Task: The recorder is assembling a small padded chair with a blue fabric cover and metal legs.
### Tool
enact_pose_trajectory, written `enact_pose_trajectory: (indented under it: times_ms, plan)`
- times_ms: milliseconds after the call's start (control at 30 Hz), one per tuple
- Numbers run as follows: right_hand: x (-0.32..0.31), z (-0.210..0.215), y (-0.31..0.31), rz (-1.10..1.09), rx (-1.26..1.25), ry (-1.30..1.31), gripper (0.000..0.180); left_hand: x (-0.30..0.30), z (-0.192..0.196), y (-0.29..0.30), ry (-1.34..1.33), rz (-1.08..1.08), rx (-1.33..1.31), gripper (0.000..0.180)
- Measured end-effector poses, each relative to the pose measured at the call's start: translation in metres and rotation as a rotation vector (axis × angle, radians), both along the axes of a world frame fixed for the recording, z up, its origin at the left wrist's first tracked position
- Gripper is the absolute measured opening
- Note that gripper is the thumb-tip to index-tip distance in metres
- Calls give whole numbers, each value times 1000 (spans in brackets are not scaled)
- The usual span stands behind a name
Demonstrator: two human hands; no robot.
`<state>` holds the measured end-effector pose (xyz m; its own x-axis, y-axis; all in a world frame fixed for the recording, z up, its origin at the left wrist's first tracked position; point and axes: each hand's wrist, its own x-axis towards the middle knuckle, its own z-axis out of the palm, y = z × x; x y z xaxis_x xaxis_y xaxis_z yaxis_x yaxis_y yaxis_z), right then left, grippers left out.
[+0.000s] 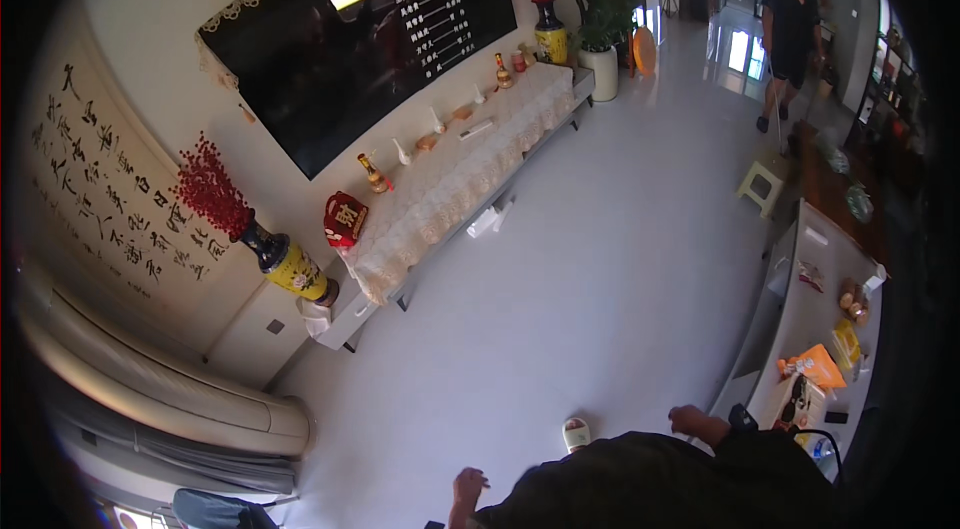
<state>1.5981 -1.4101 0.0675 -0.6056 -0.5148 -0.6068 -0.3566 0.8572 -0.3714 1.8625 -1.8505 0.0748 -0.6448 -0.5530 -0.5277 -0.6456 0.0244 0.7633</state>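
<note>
My left hand (466,485) hangs low beside my dark shirt (650,484), fingers loosely apart and holding nothing. My right hand (690,420) is raised at my side with a dark watch (742,417) on the wrist. It is near the corner of a white table (800,314), touches nothing, and its fingers look curled but are too small to read. A foot in a white slipper (575,433) shows on the pale floor between my hands.
A long TV cabinet with a lace cloth (450,184) runs along the left wall under a dark screen (350,39), flanked by yellow vases (290,267). An orange packet (820,365) and snacks lie on the table. Another person (790,24) walks far right near a small stool (760,184).
</note>
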Motion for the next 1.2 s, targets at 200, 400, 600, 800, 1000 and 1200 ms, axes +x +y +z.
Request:
enact_pose_trajectory:
  times_ms: [200,400,600,800,1000,1200]
  plan:
    - [-100,49,-98,37,-68,117,20,-62,29,-48,-5,271,253,23]
    - [-152,55,-179,-7,-164,119,23,-97,-3,-94,-261,-349,-149,26]
    - [-177,30,-187,47,93,-10,29,-161,-76,-203,-229,-760,-464,27]
    - [-208,47,-203,-336,37,5,32,-292,-18,-284,-210,-160,32,22]
    - [-238,39,-226,-287,77,-118,35,-384,-17,-319,-132,-171,-15,21]
    - [-320,20,-243,-263,145,-197,36,-461,-26,-297,-258,-376,68,22]
